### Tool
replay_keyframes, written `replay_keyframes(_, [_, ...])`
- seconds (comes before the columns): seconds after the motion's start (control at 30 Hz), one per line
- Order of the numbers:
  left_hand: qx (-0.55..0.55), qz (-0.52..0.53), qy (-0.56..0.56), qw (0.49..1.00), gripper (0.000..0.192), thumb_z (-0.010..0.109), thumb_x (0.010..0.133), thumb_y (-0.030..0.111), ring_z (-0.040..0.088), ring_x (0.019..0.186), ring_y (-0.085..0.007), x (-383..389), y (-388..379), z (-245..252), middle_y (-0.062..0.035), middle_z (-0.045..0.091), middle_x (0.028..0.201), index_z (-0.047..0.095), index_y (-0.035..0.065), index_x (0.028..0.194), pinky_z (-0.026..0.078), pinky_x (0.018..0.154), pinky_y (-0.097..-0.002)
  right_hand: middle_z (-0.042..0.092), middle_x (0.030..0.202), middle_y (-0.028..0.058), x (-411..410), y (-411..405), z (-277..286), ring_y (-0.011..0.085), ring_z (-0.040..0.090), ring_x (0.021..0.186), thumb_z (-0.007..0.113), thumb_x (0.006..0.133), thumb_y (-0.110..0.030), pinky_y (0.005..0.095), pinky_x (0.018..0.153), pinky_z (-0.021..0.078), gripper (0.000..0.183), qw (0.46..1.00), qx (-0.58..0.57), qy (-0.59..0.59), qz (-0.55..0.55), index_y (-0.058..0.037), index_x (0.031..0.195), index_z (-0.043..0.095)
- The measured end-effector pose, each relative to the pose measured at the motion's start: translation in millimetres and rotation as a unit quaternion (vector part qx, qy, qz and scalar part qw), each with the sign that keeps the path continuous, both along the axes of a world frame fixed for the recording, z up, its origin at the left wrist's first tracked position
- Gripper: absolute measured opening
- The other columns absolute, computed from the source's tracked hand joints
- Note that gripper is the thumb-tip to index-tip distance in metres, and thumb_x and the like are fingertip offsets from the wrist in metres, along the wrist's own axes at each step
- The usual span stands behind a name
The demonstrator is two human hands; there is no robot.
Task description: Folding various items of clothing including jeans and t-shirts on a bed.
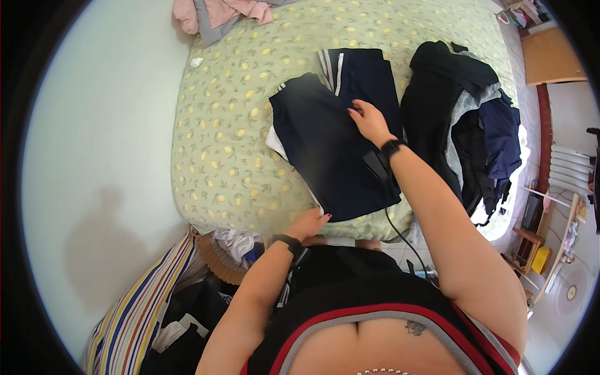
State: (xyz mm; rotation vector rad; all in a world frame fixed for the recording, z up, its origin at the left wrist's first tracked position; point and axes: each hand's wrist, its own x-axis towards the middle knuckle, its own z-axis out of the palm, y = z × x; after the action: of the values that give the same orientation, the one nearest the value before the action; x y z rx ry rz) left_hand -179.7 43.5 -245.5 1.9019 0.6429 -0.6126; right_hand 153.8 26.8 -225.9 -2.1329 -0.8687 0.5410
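Note:
A navy blue garment (328,140) lies folded on the bed before me, with white stripes along one part at its far end. A bit of white cloth (276,143) shows from under its left side. My left hand (309,224) pinches the near left corner of the garment, thumb on top. Over the right part of the same garment is my right hand (371,123), palm down with fingers loosely bent and nothing seen in them. Whether its fingertips touch the fabric is hard to tell. Each wrist wears a black band.
A heap of dark clothes (436,108) lies on the bed's right side. The bed sheet (225,140) has a lemon pattern. Pink and grey cloth (220,18) lies at the far left. A woven basket (218,262) with clothes stands near my left arm. A black cable (403,239) hangs below my right arm.

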Motion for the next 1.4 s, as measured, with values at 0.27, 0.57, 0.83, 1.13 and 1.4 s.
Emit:
replay_keyframes(0.27, [0.024,0.032,-0.009,0.999,0.029,0.055,0.086,0.026,0.056,0.087,-0.0397,5.8,-10.2,14.0,-0.0229,0.061,0.092,0.059,0.0003,0.1,0.044,0.077,-0.0412,0.057,0.107,0.0201,-17.4,103.4,18.3,0.0349,0.054,0.101,0.065,0.076,-0.027,0.0389,0.087,0.0445,0.041,0.978,-0.18,-0.031,0.097,-0.0005,0.106,0.059])
replay_keyframes(0.57, [-0.154,0.193,-0.077,0.966,0.028,0.052,0.088,0.014,0.058,0.094,-0.0234,0.2,9.5,45.9,-0.0138,0.062,0.103,0.054,0.0012,0.113,0.044,0.081,-0.0327,0.062,0.093,0.0052,29.8,63.9,75.3,0.0132,0.058,0.08,0.055,0.08,0.003,0.0265,0.07,0.0475,0.022,0.888,0.344,0.294,-0.081,-0.0023,0.102,0.057])
replay_keyframes(0.83, [-0.226,0.254,-0.121,0.933,0.035,0.052,0.086,0.001,0.056,0.096,-0.0128,23.4,19.2,28.1,-0.0075,0.059,0.11,0.046,0.0,0.12,0.043,0.086,-0.0273,0.057,0.109,0.0186,49.5,-61.8,20.9,0.0222,0.056,0.091,0.062,0.074,-0.059,0.0309,0.075,0.0457,0.085,0.896,-0.195,0.394,-0.061,0.0054,0.126,0.042])
replay_keyframes(1.13, [-0.155,0.194,-0.116,0.962,0.027,0.05,0.088,0.005,0.052,0.091,-0.0081,30.8,49.4,86.3,-0.0015,0.058,0.099,0.051,0.0009,0.115,0.041,0.085,-0.0234,0.065,0.098,0.0102,-80.6,-187.1,44.5,0.0177,0.059,0.091,0.066,0.08,-0.026,0.0285,0.083,0.044,0.042,0.877,0.05,0.464,-0.114,0.0035,0.108,0.058])
replay_keyframes(1.4, [0.049,0.008,-0.119,0.992,0.036,0.052,0.085,0.003,0.052,0.081,-0.0077,26.2,87.4,161.2,0.0002,0.058,0.09,0.047,0.0022,0.121,0.042,0.073,-0.0233,0.055,0.116,0.0087,-93.3,-184.9,169.5,0.0129,0.05,0.103,0.057,0.087,-0.014,0.0285,0.091,0.0391,0.045,0.894,-0.011,0.445,0.043,0.0044,0.125,0.042])
